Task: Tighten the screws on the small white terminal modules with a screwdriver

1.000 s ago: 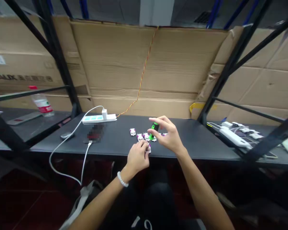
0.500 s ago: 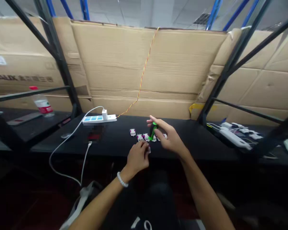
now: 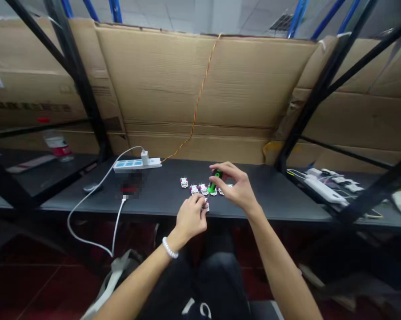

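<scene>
My right hand (image 3: 236,186) grips the handle of a green-and-black screwdriver (image 3: 215,181) between thumb and fingers. The tool points down and leftward, toward a small white-and-purple part (image 3: 206,206) near the table's front edge. That part is pinched down by the fingertips of my left hand (image 3: 191,216), which wears a white bead bracelet (image 3: 170,248). Whether the screwdriver's tip touches the part is too small to tell. Several similar white-and-purple parts lie just behind my hands, among them one on its own (image 3: 184,182) at the left.
On the black table (image 3: 163,195) stands a white power strip (image 3: 138,164) with a plugged-in adapter. A white cable (image 3: 74,229) hangs over the front edge. Cardboard (image 3: 240,89) walls the back, dark metal posts (image 3: 320,95) frame the sides, and more strips (image 3: 325,189) lie right.
My right fingers have shifted from loosely spread around the screwdriver to a closer grip on its handle, which leans more to the right. My left hand stays on the part.
</scene>
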Action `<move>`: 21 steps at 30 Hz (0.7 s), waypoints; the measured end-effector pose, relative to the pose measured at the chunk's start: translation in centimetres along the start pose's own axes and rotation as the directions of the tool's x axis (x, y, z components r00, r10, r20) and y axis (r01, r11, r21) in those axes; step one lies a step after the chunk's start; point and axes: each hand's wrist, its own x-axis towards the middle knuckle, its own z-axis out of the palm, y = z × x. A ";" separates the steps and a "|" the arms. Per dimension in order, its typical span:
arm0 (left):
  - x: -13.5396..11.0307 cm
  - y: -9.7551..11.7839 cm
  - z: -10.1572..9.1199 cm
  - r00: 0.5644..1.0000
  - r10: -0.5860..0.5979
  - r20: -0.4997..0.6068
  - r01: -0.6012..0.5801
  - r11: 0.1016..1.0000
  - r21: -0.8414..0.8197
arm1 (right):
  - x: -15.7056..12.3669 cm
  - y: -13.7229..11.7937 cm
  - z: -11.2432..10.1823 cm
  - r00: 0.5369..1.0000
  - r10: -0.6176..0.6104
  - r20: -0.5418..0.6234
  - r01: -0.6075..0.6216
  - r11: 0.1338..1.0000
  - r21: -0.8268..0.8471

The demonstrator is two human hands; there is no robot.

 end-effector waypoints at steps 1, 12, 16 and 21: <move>0.0 0.0 0.0 1.000 0.000 -0.003 0.000 1.000 -0.001 | 0.1 0.0 0.0 0.999 -0.008 -0.031 0.006 0.999 -0.048; -0.1 0.0 0.0 1.000 0.008 -0.016 -0.008 1.000 0.004 | 0.2 -0.4 -0.1 0.998 -0.031 0.060 0.035 0.997 -0.071; -0.1 0.0 0.0 1.000 0.015 -0.023 -0.015 1.000 0.007 | 0.2 0.0 0.3 0.998 -0.066 -0.026 0.061 0.985 -0.161; -0.1 0.0 -0.1 0.999 0.041 -0.024 -0.040 0.999 0.018 | -0.4 0.1 0.2 0.992 -0.035 0.122 0.025 0.996 0.083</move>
